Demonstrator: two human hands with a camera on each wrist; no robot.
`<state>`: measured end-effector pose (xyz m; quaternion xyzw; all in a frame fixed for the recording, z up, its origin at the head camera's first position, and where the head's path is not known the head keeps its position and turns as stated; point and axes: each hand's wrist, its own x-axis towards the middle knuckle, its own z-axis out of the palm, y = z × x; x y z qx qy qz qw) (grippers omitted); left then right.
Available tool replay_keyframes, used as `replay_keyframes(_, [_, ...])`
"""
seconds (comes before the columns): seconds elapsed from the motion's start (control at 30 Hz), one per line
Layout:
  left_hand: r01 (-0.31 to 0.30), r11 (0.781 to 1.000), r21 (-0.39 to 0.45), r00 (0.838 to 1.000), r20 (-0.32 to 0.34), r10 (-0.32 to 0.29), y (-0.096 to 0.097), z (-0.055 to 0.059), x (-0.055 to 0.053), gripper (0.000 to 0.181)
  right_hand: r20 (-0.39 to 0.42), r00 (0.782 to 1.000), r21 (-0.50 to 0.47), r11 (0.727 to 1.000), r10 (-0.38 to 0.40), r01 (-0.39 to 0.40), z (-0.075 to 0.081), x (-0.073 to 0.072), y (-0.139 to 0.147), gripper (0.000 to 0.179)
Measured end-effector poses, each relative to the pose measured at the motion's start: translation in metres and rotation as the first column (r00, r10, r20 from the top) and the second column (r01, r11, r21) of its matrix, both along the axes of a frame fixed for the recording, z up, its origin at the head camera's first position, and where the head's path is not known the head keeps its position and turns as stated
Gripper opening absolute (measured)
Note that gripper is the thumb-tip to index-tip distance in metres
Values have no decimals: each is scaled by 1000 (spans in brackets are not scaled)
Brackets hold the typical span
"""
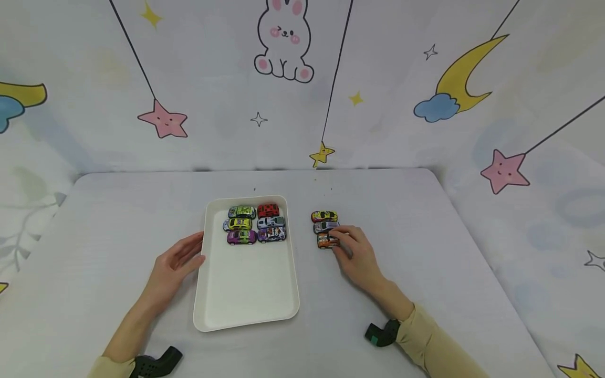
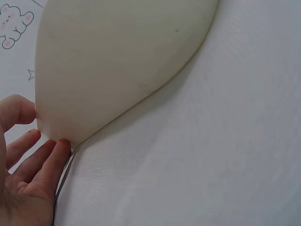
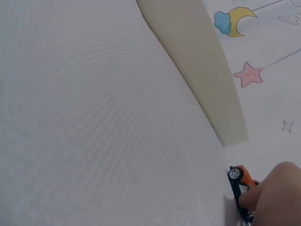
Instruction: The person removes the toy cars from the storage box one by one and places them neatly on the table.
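Head view: A white tray, just left of the frame's middle, holds six toy cars in two columns at its upper end. To its right, near the centre of the frame, an orange car is lowest in a short stack-like row on the table, just below a silver car and a yellow car. Because these three sit so close together, lifting the orange one at a slant could nudge the silver one askew; a push from the left could slide the tray. The right hand pinches the orange car, thumb below and fingers above, parted only by the car. The left hand lies at the tray's left edge, fingers loosely extended, thumb apart.

Left wrist view: At lower left, gently bent fingertips touch the tray's outer wall without curling round it.

Right wrist view: At lower right, a digit presses the orange car's side, its wheel showing. The hand hides most of the car, so the far side of the grip cannot be told here.
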<state>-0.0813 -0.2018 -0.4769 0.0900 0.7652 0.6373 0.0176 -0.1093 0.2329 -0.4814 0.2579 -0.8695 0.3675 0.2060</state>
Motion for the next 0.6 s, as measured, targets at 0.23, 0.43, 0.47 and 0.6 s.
replay_keyframes(0.23, [2, 1000, -5, 1000, -6, -2, -1, -2, 1, 52, -55, 998, 0, 1000, -4, 4, -2, -1, -2, 34])
replay_keyframes(0.43, [5, 1000, -12, 1000, 0, -5, -1, -2, 1, 53, -112, 994, -30, 999, 16, -20, -2, -3, -2, 35])
replay_keyframes(0.47, [6, 1000, -12, 1000, 2, -6, -1, -1, 1, 53, -114, 993, -32, 999, 19, -23, -2, -4, -2, 34])
replay_keyframes(0.6, [0, 1000, -22, 1000, 5, 0, -1, 0, 0, 53, -116, 993, -34, 999, 25, -29, -2, -5, -2, 34])
